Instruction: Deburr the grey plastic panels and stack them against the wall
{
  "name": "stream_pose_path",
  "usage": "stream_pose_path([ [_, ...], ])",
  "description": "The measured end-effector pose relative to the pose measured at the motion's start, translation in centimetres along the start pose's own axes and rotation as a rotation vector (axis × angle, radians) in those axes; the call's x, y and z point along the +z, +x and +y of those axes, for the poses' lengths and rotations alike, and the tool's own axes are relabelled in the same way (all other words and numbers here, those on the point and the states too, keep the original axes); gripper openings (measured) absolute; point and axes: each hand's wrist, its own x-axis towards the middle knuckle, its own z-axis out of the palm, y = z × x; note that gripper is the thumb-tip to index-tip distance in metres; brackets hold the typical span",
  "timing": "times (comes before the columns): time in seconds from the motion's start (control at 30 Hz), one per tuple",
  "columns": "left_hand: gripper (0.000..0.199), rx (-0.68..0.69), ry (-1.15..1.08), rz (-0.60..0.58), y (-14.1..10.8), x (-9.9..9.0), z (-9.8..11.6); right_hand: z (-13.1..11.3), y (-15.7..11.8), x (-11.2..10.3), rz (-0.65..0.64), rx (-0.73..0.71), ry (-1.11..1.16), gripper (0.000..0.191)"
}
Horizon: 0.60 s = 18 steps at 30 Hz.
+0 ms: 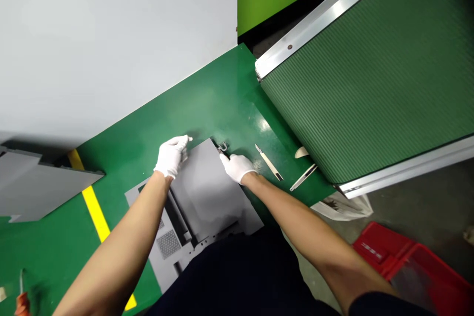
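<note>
A grey plastic panel, with openings and a grille at its left, lies flat on the green table close to my body. My left hand, in a white glove, is over the panel's upper left edge. Its fingers are closed in a pinch, and what they hold, if anything, is too small to tell. At the panel's upper right edge is my right hand, gloved too, its fingers closed around something dark I cannot make out. Just beyond those fingertips is a small curled grey piece.
Two utility knives, one pale and another, lie right of my right hand. A ribbed green conveyor borders the table's right. Another grey panel is at left, near an orange-handled tool. A red bin stands lower right.
</note>
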Motion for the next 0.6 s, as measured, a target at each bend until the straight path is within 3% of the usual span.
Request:
stream_pose_path([
  [0.1,0.04,0.22,0.427,-0.091,1.7,2.6,1.7,-0.4,-0.3,0.2,0.056,-0.003,-0.051,0.068],
  [0.27,0.046,0.506,1.092,-0.583,5.4,7.3,2.6,-1.0,-0.7,0.2,0.139,0.003,-0.076,0.066],
  [0.33,0.047,0.483,1.272,-0.778,6.8,8.6,2.3,-1.2,-0.9,0.1,0.142,0.005,-0.075,0.064],
  [0.43,0.044,0.32,1.328,-1.001,8.5,10.1,1.8,-1.8,-1.4,-0.2,0.162,-0.006,-0.088,0.062],
  [0.6,0.044,0.075,1.179,-1.173,9.4,10.7,1.9,-2.5,-2.2,-0.2,0.221,0.01,-0.093,0.061],
])
